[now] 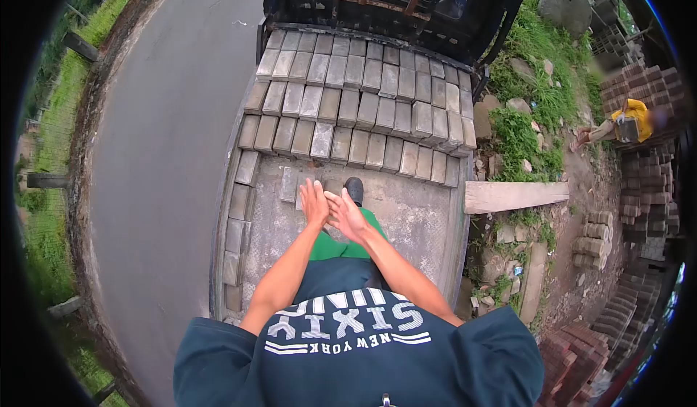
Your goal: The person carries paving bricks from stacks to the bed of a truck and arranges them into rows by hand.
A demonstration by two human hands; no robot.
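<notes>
My left hand (314,204) and my right hand (347,214) are held in front of me, close together and partly overlapping. Their fingers are stretched out, and I see nothing in either one. Below them is the truck bed (414,222), where my dark shoe (354,190) stands. Ahead, rows of grey paving blocks (359,109) are stacked in steps toward the cab. A loose block (288,184) lies on the bed just left of my hands, and another beside it is partly hidden. A single line of blocks (234,236) runs along the bed's left side.
A wooden plank (515,197) juts out from the bed's right edge. A grey road (152,167) lies to the left. On the right, a person in yellow (637,120) is among stacked reddish blocks (632,87). Grass and stones border the truck there.
</notes>
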